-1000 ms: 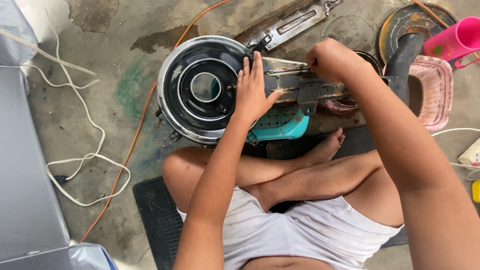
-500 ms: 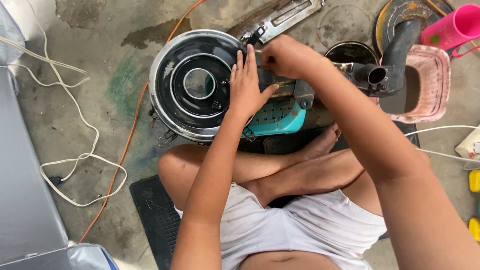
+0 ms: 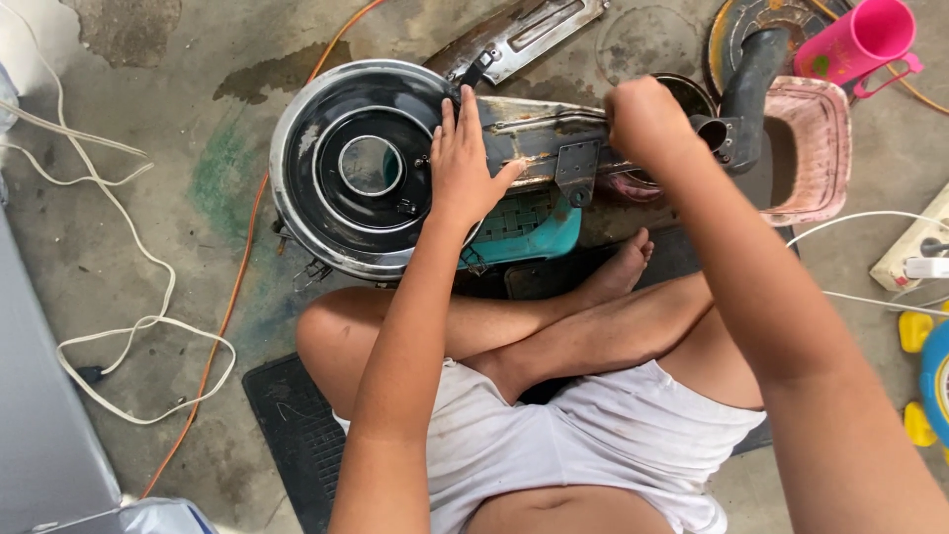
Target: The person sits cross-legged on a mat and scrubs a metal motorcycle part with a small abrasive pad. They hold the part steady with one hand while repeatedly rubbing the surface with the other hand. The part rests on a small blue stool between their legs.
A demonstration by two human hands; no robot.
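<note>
The person sits cross-legged on a black ribbed rubber mat (image 3: 297, 435), bare knees just short of the round black metal housing with a chrome rim (image 3: 361, 168), which lies flat on the stained concrete floor (image 3: 158, 129). Under the housing's right edge, toward the person, a teal plastic basket (image 3: 529, 232) shows. The left hand (image 3: 465, 168) lies open and flat, fingers spread, pressing on the housing's right edge where a rusty grey metal arm (image 3: 539, 133) joins it. Right of the housing, along that arm, the right hand (image 3: 647, 119) is closed in a fist over the arm's far end; what it grips is hidden. Farther right sit a black curved pipe (image 3: 751, 84) and a pink plastic basket (image 3: 816, 148). Left of the housing run an orange cable (image 3: 232, 307) and a white cord (image 3: 148, 326). Beyond, at upper right, lies a pink plastic cup (image 3: 860, 40).
</note>
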